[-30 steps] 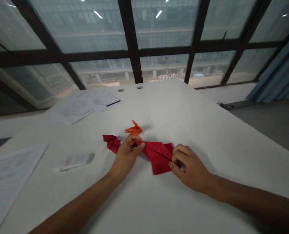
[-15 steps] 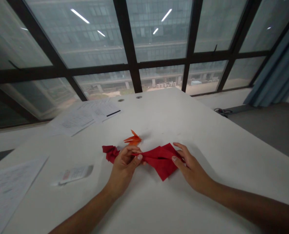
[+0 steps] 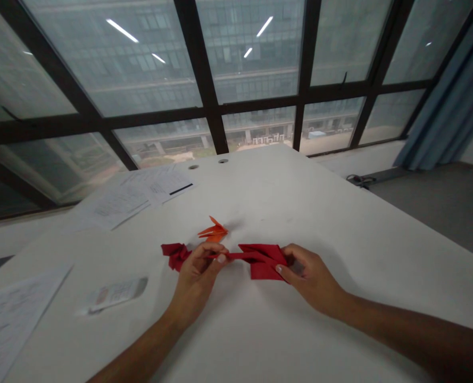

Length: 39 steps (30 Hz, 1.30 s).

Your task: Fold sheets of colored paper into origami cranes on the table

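A folded red paper (image 3: 262, 268) stretches between my two hands, its wide, flat, angular part on the right and a thin twisted strip leading left. My left hand (image 3: 196, 274) pinches that strip between thumb and fingers. The wide part's right edge sits in the grip of my right hand (image 3: 306, 271), thumb in front and fingers behind. Left of my left hand shows a crumpled red paper clump (image 3: 175, 255); whether it joins the strip is hidden by my fingers. Just beyond my left hand lies a small pointed orange folded-paper figure (image 3: 214, 231).
Printed sheets (image 3: 140, 194) are spread at the table's far left, with another sheet (image 3: 24, 314) at the near left. A small white packet (image 3: 118, 293) lies left of my left arm. Two cable holes (image 3: 223, 161) mark the far end of the white table (image 3: 300, 197).
The red paper's wide part has turned, so its corner no longer points down and its lower edge runs level. The strip beside my left hand looks narrower and longer. Both hands keep their grip.
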Each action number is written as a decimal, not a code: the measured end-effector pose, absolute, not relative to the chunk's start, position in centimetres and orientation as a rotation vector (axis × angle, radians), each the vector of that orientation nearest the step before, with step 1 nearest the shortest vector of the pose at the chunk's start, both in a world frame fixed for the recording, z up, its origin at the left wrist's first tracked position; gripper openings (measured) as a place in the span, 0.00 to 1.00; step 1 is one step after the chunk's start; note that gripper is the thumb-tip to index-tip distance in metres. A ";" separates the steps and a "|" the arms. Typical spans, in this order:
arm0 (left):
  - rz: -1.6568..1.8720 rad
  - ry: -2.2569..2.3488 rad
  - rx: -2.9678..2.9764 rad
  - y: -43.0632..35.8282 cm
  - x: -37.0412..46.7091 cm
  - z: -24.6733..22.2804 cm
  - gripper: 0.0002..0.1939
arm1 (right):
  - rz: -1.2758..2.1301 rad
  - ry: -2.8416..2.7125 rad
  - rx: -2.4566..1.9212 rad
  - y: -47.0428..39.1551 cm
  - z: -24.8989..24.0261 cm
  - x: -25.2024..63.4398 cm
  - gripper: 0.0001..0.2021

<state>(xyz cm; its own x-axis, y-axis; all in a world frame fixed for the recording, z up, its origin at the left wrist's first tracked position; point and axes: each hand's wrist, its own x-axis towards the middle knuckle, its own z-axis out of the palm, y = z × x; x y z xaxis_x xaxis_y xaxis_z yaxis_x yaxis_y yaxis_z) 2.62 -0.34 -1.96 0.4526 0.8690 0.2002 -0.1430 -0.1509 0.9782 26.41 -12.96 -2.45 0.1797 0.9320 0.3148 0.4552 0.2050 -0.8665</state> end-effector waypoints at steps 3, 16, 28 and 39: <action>1.017 0.636 1.467 -0.3 2.6 -1.8 0.08 | 0.057 -1.687 -1.305 -13.3 -2.6 26.8 0.05; 0.731 0.355 2.708 -2.8 3.1 -0.8 0.11 | -0.161 -2.337 -1.185 -14.7 -2.8 25.6 0.04; 0.423 0.469 2.699 -2.9 3.4 -1.0 0.25 | 0.148 -1.842 -1.735 -12.7 -3.0 26.8 0.12; 0.387 0.425 2.645 -2.7 3.2 -0.8 0.25 | 0.263 -1.868 -1.653 -12.5 -2.7 26.9 0.09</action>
